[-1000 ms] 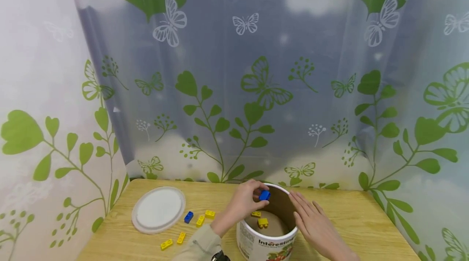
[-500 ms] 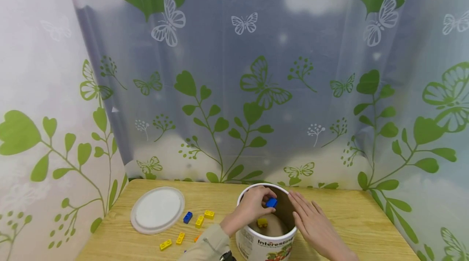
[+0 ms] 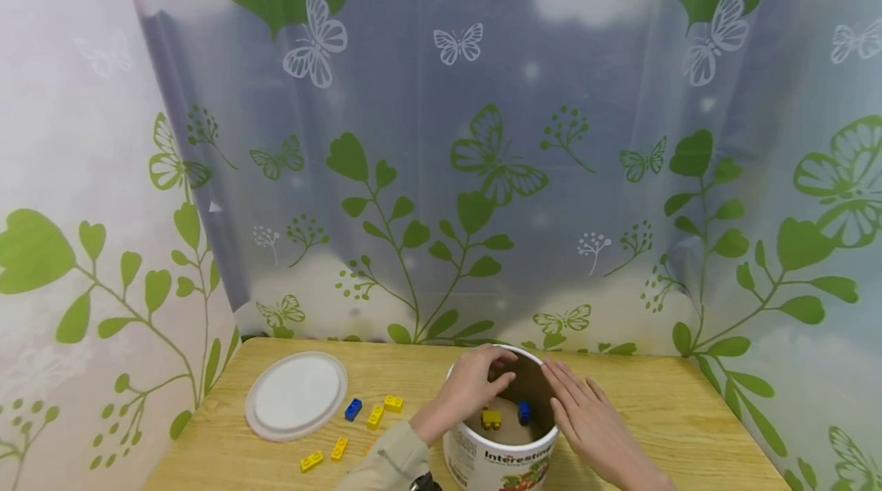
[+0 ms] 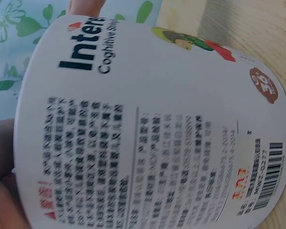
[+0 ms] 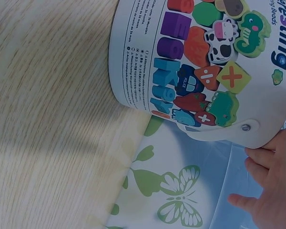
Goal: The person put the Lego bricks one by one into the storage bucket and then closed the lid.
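A white printed bucket [image 3: 458,449] stands open at the table's front, with a yellow building brick [image 3: 491,420] and a blue building brick [image 3: 524,413] on its floor. My left hand [image 3: 471,384] hangs over the bucket's mouth, fingers loosely bent and nothing between them. In the left wrist view, part of that left hand [image 4: 2,191] shows beside the rim. Straight fingers of my right hand [image 3: 586,418] rest against the bucket's right rim. The right wrist view has the right hand [image 5: 271,176] at the rim near the white handle [image 5: 219,133].
Left of the bucket lie several loose yellow bricks [image 3: 375,417] and a blue brick [image 3: 354,409]. An orange piece [image 3: 373,446] is partly hidden by the left sleeve. A round white lid [image 3: 298,396] lies at the back left. A patterned curtain [image 3: 427,169] hangs behind the wooden table [image 3: 641,384].
My left hand moved right over the bucket with the blue brick, let it go, and drew back slightly. The blue brick now lies inside the bucket. The right hand stayed at the rim.
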